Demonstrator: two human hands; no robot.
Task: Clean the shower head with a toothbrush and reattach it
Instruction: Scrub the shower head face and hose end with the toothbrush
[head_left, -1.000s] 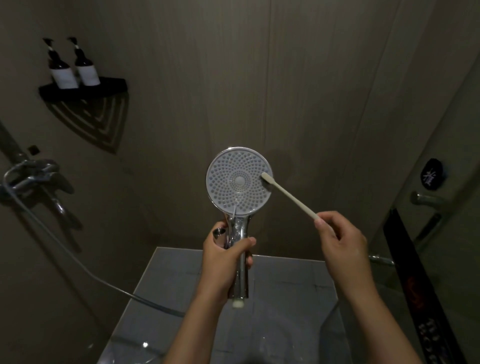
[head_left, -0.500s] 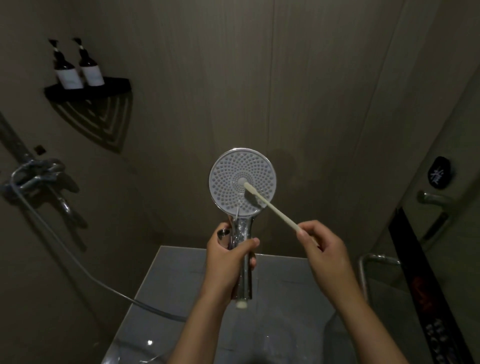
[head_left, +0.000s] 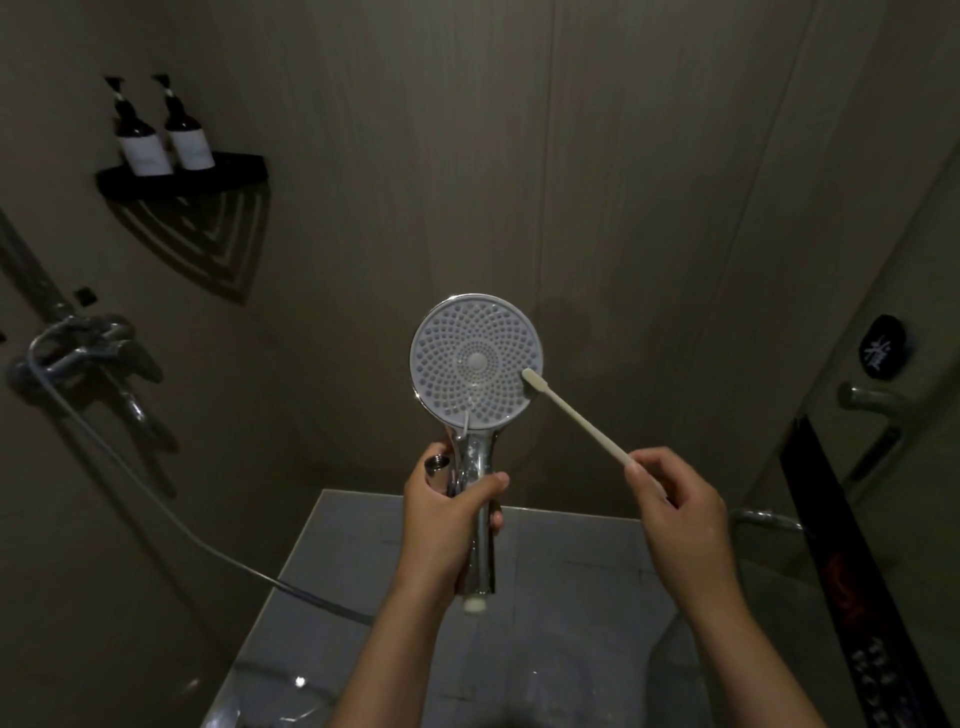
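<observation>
two dark bottles (head_left: 139, 140) with pale labels stand side by side on one black corner shelf (head_left: 228, 169); what is in them cannot be told. one shower head (head_left: 475, 361), round, with a pale face dotted with nozzles and a shiny chrome handle, stands upright in mid-air before the wall, with the left hand (head_left: 447, 525) wrapped round the handle. the right hand (head_left: 675, 504) pinches the end of one slim cream toothbrush (head_left: 576, 421), whose head touches the face's right edge.

dim grey-panelled walls (head_left: 649, 182), a black corner shelf (head_left: 234, 169) bearing two bottles (head_left: 143, 148), a glossy, perhaps wet, floor (head_left: 571, 597).
</observation>
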